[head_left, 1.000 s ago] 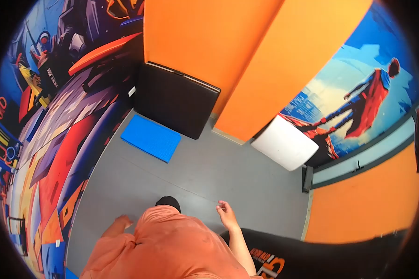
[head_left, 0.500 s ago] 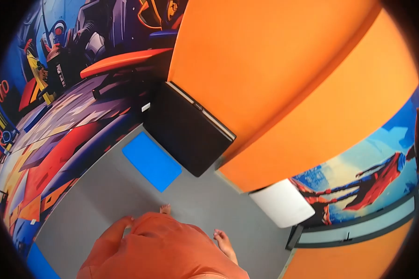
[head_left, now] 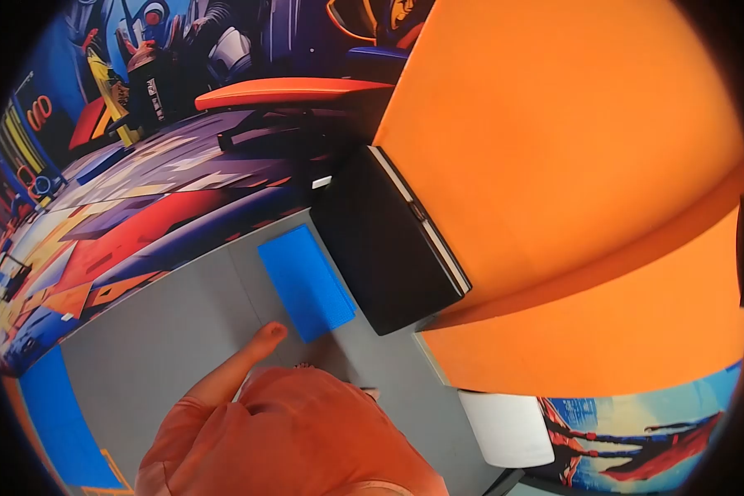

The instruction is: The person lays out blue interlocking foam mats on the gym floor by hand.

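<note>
My left hand (head_left: pixel 270 334) is held out in front of the orange-red shirt (head_left: pixel 306 422), over the grey floor (head_left: pixel 174 322). It appears as a small rounded shape. Its fingers are too indistinct to make out, and no object shows at it. Nearest to it lies a flat blue panel (head_left: pixel 306 281) on the floor, just ahead and to the right. My right hand is out of view. Some toes show at the shirt's front edge, and a small bit of skin that looks like a foot (head_left: pixel 372 393) shows to the right.
A black box-like cabinet (head_left: pixel 380 248) stands against the orange wall (head_left: pixel 554 149) beyond the blue panel. A white object (head_left: pixel 508 430) is at the lower right. A printed mural wall (head_left: pixel 140 198) runs along the left, with a blue strip (head_left: pixel 66 422) at the lower left.
The view has turned, so the cabinet and blue panel sit farther right. My left hand has moved forward from beside the shirt. My right hand has gone out of view.
</note>
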`<state>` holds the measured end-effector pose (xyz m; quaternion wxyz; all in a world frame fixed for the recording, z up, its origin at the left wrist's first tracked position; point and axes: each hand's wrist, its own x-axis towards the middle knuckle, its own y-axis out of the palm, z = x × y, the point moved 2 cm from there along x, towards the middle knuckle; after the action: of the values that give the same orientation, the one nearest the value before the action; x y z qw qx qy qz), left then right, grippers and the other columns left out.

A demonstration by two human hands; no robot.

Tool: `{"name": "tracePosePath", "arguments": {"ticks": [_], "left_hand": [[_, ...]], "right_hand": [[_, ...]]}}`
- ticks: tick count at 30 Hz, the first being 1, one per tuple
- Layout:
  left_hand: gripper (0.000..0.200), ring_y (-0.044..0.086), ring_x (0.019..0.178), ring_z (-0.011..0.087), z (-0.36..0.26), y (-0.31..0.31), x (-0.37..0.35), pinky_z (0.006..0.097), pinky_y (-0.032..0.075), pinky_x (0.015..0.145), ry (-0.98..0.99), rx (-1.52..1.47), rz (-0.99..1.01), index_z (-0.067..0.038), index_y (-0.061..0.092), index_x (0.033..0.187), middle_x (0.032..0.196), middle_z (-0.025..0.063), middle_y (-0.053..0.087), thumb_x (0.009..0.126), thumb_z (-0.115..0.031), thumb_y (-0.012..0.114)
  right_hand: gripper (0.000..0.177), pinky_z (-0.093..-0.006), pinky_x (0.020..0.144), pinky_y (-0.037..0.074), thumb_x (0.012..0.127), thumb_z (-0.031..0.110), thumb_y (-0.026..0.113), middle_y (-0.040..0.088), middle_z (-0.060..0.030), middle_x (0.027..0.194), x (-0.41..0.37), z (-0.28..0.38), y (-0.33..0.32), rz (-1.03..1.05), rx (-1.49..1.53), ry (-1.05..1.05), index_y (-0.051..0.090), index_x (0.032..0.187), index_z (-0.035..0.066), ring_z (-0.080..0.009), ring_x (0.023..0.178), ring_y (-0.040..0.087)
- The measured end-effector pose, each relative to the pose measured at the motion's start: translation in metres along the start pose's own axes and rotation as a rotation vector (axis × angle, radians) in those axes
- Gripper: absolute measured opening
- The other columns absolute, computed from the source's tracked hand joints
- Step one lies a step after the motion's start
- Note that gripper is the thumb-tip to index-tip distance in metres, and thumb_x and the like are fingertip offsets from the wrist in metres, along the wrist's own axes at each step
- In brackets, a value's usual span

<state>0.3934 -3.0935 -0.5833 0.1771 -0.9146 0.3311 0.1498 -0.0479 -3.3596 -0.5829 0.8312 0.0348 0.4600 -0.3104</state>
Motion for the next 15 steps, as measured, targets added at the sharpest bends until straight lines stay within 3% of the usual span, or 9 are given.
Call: {"name": "tracePosePath", "arguments": {"ticks": [2, 6, 8, 9, 11, 15], "left_hand": [[0.032, 0.061, 0.087, 0.0205, 0.036, 0.005, -0.004, 0.0362, 0.05, 0.079, -0.197, -0.169, -0.089, -0.005, 0.062, 0.107, 0.095, 0.0077, 0.066, 0.093, -0.033, 0.062], [0.034, 0.065, 0.086, 0.0234, 0.118, 0.022, -0.017, 0.0372, 0.052, 0.078, -0.314, -0.258, -0.244, -0.004, 0.062, 0.107, 0.092, 0.0118, 0.069, 0.09, -0.034, 0.064], [0.04, 0.068, 0.088, 0.0292, 0.125, 0.038, -0.04, 0.0399, 0.053, 0.079, -0.368, 0.182, -0.286, -0.004, 0.063, 0.108, 0.095, 0.016, 0.071, 0.088, -0.038, 0.064], [0.04, 0.068, 0.088, 0.0292, 0.118, 0.047, -0.05, 0.0399, 0.053, 0.079, -0.37, 0.158, -0.308, -0.004, 0.063, 0.108, 0.095, 0.016, 0.071, 0.088, -0.038, 0.064], [0.046, 0.066, 0.102, 0.034, 0.105, 0.071, -0.072, 0.0416, 0.052, 0.088, -0.585, 0.411, -0.257, -0.005, 0.065, 0.111, 0.109, 0.0204, 0.069, 0.086, -0.044, 0.063], [0.052, 0.061, 0.114, 0.0365, 0.113, 0.141, -0.09, 0.0428, 0.049, 0.095, -0.641, 0.217, -0.377, -0.008, 0.067, 0.114, 0.119, 0.0213, 0.066, 0.085, -0.051, 0.062]], "right_hand": [[0.037, -0.0312, 0.084, 0.05, 0.093, 0.029, 0.064, 0.065, -0.0084, 0.103, 0.019, 0.021, -0.018, 0.027, -0.072, -0.007, 0.06, 0.118, 0.001, -0.0174, 0.091, 0.062], [0.036, -0.0306, 0.083, 0.05, 0.093, 0.028, 0.064, 0.065, -0.0082, 0.101, 0.069, 0.063, -0.074, 0.082, -0.252, -0.038, 0.061, 0.116, 0.001, -0.0169, 0.089, 0.062], [0.036, -0.0303, 0.083, 0.05, 0.093, 0.028, 0.064, 0.065, -0.0081, 0.101, 0.097, 0.084, -0.118, 0.1, -0.357, -0.057, 0.061, 0.115, 0.001, -0.0166, 0.088, 0.062], [0.036, -0.0301, 0.083, 0.05, 0.093, 0.028, 0.064, 0.065, -0.008, 0.1, 0.112, 0.101, -0.139, 0.105, -0.406, -0.075, 0.061, 0.115, 0.001, -0.0165, 0.088, 0.062], [0.035, -0.0298, 0.082, 0.05, 0.092, 0.028, 0.064, 0.066, -0.0079, 0.099, 0.165, 0.121, -0.184, 0.115, -0.503, -0.112, 0.062, 0.114, 0.0, -0.0162, 0.087, 0.062], [0.035, -0.0306, 0.08, 0.051, 0.09, 0.029, 0.066, 0.067, -0.0083, 0.096, 0.252, 0.16, -0.244, 0.119, -0.401, -0.204, 0.063, 0.108, -0.001, -0.017, 0.086, 0.063]]}}
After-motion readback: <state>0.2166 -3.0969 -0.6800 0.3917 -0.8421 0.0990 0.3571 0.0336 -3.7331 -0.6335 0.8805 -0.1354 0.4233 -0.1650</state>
